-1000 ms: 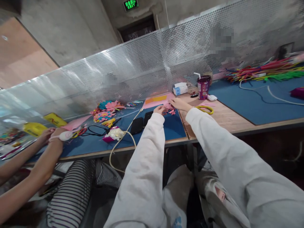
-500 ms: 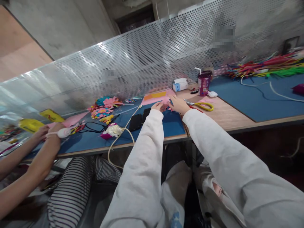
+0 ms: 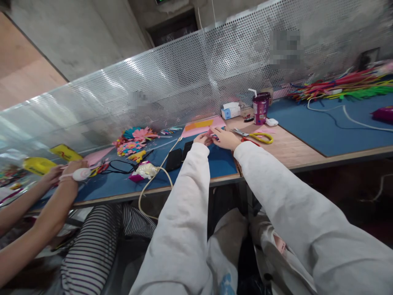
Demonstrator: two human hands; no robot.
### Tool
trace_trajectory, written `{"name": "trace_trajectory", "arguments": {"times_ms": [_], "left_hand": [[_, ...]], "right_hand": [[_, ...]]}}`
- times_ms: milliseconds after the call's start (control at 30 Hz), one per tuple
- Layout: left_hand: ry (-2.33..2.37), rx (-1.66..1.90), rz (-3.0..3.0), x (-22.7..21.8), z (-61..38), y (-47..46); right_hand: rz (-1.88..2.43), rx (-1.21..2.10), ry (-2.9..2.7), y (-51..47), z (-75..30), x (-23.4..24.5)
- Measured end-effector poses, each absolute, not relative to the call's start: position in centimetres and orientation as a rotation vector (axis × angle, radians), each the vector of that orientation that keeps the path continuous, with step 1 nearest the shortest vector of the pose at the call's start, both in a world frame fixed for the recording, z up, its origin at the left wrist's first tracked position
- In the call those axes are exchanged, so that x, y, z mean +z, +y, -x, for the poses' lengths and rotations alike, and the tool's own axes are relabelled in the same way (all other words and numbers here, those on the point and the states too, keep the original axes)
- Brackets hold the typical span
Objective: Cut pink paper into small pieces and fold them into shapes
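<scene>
Both my arms, in light grey sleeves, reach far out over a blue mat (image 3: 221, 162). My left hand (image 3: 203, 138) and my right hand (image 3: 223, 138) meet at the mat's far edge, fingers pinched together on a small pink paper piece (image 3: 211, 132). Just behind them lies a sheet of pink paper (image 3: 204, 127) with an orange sheet (image 3: 199, 123) on it. Yellow-handled scissors (image 3: 258, 137) lie on the bare wood right of my right hand.
A purple cup with a straw (image 3: 259, 109), a tissue box (image 3: 230, 110) and a white case (image 3: 272, 122) stand behind. Two black phones (image 3: 173, 159), paper flowers (image 3: 135, 141) and a cable lie left. A co-worker's arms (image 3: 49, 192) work at far left. Coloured sticks (image 3: 340, 87) sit far right.
My right hand has drawn back left from the scissors' side to meet the left hand, and both now pinch the pink piece. The camera has dipped slightly.
</scene>
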State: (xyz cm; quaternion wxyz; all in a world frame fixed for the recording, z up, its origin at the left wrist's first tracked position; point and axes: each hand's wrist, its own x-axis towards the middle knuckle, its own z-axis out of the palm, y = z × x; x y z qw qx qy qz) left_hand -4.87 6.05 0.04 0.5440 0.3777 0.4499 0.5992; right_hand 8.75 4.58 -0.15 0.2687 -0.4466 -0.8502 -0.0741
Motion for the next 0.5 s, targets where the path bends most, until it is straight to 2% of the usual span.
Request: {"name": "trace_trajectory", "arguments": {"times_ms": [500], "left_hand": [[1.107, 1.295, -1.031, -1.1, 5.9, 7.9]], "right_hand": [[1.136, 0.098, -2.094, 7.0, -8.9, -0.8]]}}
